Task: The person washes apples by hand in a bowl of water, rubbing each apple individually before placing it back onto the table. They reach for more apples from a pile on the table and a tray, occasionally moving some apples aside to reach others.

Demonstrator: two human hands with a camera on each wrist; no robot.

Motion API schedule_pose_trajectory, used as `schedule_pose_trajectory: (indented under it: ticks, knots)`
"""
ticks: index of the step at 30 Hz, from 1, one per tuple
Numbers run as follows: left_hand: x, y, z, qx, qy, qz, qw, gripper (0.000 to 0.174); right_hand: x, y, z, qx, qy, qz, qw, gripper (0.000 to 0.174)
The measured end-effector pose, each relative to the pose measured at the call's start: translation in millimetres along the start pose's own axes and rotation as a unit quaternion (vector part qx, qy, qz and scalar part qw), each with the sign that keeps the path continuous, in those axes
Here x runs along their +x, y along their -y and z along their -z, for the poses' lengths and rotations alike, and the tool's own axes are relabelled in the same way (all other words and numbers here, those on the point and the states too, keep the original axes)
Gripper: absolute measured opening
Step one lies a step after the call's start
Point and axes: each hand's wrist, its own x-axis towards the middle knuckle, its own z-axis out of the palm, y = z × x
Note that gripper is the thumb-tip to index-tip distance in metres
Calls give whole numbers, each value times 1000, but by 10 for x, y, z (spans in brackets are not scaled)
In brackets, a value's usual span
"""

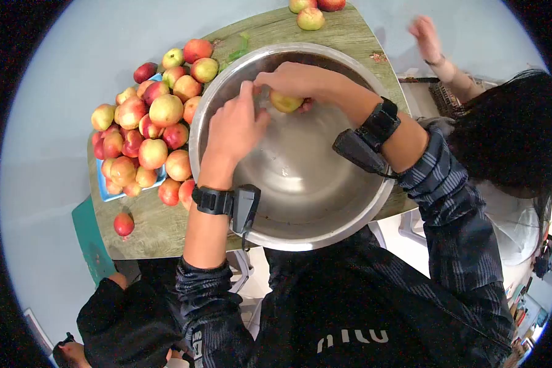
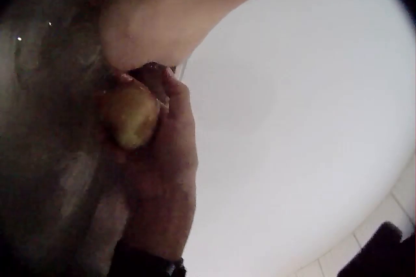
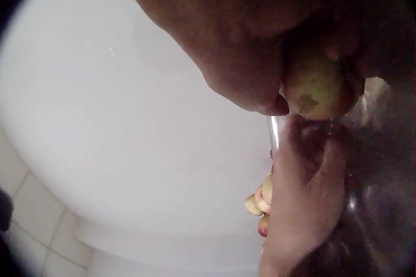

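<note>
Over a large steel basin (image 1: pixel 300 239), my right hand (image 1: pixel 297 80) grips a yellow-green nectarine (image 1: pixel 286 102). The right wrist view shows the nectarine (image 3: pixel 322 88) held under that hand's curled fingers, with a brownish patch facing out. My left hand (image 1: pixel 234 127) is beside it, inside the basin's left rim, its index finger stretched toward the right hand and its thumb apart. In the right wrist view the left hand (image 3: pixel 309 199) sits just below the fruit. Its fingertips are partly in shadow there.
Many red and yellow nectarines (image 1: pixel 165 110) are heaped on a blue tray (image 1: pixel 107 195) left of the basin. One nectarine (image 1: pixel 124 224) lies alone on the wooden table (image 1: pixel 159 236), several at the far edge. A person's raised hand (image 1: pixel 426 40) is at right; another person (image 1: pixel 126 319) sits lower left.
</note>
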Motion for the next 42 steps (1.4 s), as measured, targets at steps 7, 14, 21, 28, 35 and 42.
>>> schedule_pose_trajectory:
  ticks: [7, 14, 21, 28, 35, 42]
  knots:
    - [-46, -81, -83, -125, -68, -70, 987, 59, -55, 30, -140, 285, 72, 38, 955, 50]
    - [-35, -149, 65, 117, 2, 55, 992, 55, 56, -34, -188, -80, -10, 91, 993, 58]
    - [-54, 26, -97, 197, -5, -58, 979, 41, 151, -102, -125, -171, -29, 118, 978, 57]
    - [79, 7, -258, 242, 42, -96, 965, 22, -85, 41, -72, -247, -101, 25, 963, 52]
    - [58, -59, -216, 219, 44, -98, 970, 22, -84, -9, -125, -274, -109, 49, 954, 55]
    - [-29, -45, -229, 46, 7, -138, 989, 34, -14, -85, -145, -254, -100, 53, 960, 48]
